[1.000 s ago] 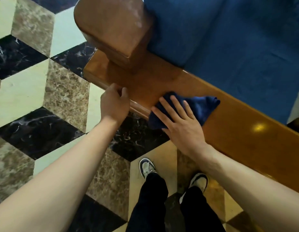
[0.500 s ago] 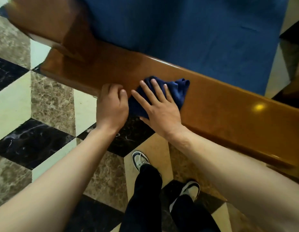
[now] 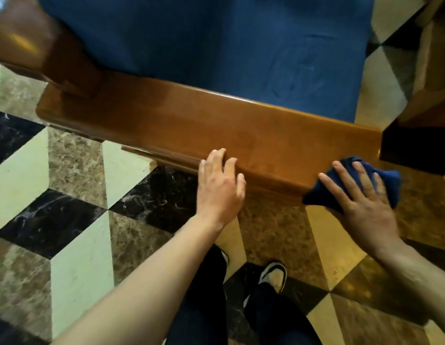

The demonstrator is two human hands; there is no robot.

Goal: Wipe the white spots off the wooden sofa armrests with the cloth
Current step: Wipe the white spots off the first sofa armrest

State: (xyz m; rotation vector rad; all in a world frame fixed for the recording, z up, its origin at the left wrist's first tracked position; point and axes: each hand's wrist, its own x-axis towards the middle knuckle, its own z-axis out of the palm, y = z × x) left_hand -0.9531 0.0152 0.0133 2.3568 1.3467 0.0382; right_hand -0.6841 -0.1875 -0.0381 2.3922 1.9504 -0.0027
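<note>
A long polished wooden rail of the sofa [image 3: 191,120] runs across the middle of the view, with the blue seat cushion [image 3: 216,46] behind it. My right hand [image 3: 360,200] lies flat on a dark blue cloth [image 3: 390,180] at the rail's right end, fingers spread. My left hand [image 3: 219,185] rests on the rail's front edge near the middle, fingers curled over it. A raised wooden armrest [image 3: 29,43] sits at the far left, blurred. No white spots show on the rail.
The floor [image 3: 74,215] is glossy marble in a cube pattern of black, brown and cream. My legs in dark trousers and two sneakers [image 3: 273,272] stand below the rail. Another wooden piece of furniture [image 3: 430,78] stands at the right edge.
My right hand has slid the cloth along the rail from beside my left hand to the rail's right end. My left hand stayed on the front edge. The view shifted right.
</note>
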